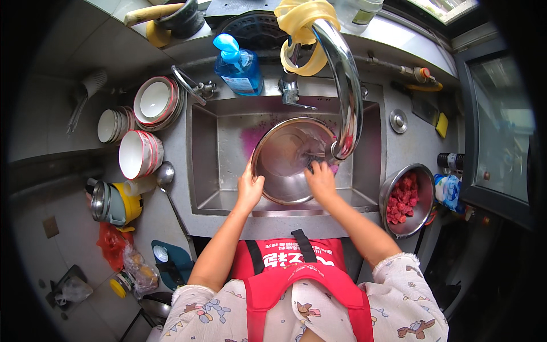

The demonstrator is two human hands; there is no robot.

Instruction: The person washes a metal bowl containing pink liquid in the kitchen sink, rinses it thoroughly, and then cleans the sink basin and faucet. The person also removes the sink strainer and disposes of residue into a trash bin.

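A round stainless steel basin (282,181) is tilted in the metal sink (230,166), with water in it. My left hand (250,187) grips its left rim, thumb on the near side. Inside the basin's right part, my right hand (321,181) has its fingertips on a small dark scrubber (315,160), mostly hidden by the fingers. The mouth of the curved chrome faucet (350,94) hangs just beyond that hand. Purple-pink stains (253,139) and dark specks mark the sink floor around the basin.
A steel bowl of cut red meat (401,201) stands right of the sink. Left are stacked bowls (139,154), plates (156,100) and a ladle (171,192). Behind are a blue soap bottle (239,70) and a faucet lever (295,100). An open window (495,128) juts in at right.
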